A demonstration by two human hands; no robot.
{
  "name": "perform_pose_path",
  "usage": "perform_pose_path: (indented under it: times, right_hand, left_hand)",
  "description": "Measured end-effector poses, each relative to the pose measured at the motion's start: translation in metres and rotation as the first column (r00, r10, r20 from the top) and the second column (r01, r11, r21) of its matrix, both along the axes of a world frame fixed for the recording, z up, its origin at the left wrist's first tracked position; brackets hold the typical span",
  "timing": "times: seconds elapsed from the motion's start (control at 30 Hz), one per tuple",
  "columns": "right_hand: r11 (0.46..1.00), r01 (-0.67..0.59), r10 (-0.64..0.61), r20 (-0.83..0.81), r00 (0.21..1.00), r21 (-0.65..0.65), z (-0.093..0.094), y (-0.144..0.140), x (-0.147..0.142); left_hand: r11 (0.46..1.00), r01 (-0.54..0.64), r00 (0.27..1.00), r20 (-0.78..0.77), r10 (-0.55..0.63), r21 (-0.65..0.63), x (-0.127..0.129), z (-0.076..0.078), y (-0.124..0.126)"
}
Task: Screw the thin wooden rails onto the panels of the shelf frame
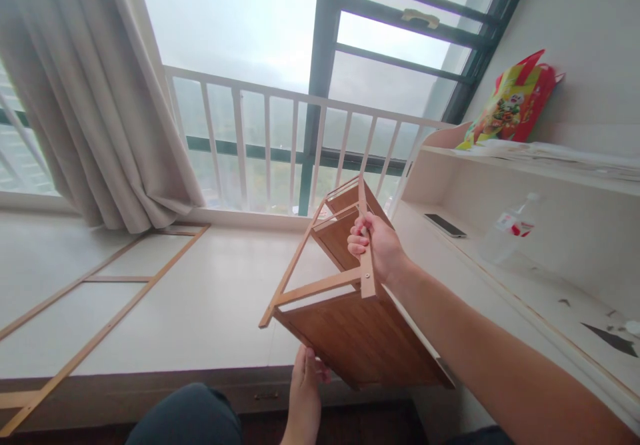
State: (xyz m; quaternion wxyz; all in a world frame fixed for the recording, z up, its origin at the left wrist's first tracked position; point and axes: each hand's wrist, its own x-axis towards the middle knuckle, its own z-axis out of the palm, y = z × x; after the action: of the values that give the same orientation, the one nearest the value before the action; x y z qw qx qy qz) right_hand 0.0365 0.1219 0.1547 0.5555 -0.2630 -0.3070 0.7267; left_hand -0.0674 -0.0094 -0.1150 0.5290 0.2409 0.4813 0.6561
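A brown wooden shelf rack (340,332) is tilted in front of me, with several flat boards between narrow slats. My right hand (375,242) is closed around one of its light wooden uprights, above a screw near the upright's end. Below the lower left edge of the nearest board is my left hand (306,382), its fingers partly stretched and apart. Its fingertips are at or very near that edge; whether they press on it is unclear. A separate ladder-like wooden frame (117,322) lies flat on the white surface (220,292) at left.
A grey curtain (100,98) and white railing (240,138) stand before the window. At right, a white shelf unit (430,165) holds a phone (445,225), a clear plastic bottle (510,228) and a red-and-yellow bag (520,102). My knee (185,418) is near the front edge.
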Motion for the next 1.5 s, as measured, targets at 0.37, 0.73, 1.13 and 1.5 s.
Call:
perform_pose_path:
  times: [0.37,0.73,1.13,1.5]
  right_hand:
    - [0.981,-0.05,0.06,0.045,0.997,-0.189,-0.048,-0.003,-0.102]
    - [0.977,0.111,-0.087,0.135,0.987,-0.182,-0.098,-0.018,-0.174]
    - [0.955,0.199,-0.145,0.24,0.96,-0.219,-0.132,-0.056,-0.187]
    - [0.951,0.26,-0.172,0.41,0.896,-0.169,-0.144,-0.018,-0.202]
  left_hand:
    - [0.947,-0.109,0.91,0.353,0.218,-0.302,0.026,-0.052,-0.021]
    - [0.899,0.005,0.905,0.384,0.182,-0.438,-0.01,-0.07,-0.022]
    - [0.821,0.092,0.827,0.502,0.253,-0.564,-0.001,-0.108,-0.056]
    - [0.824,0.157,0.896,0.43,0.113,-0.544,-0.014,-0.09,-0.051]
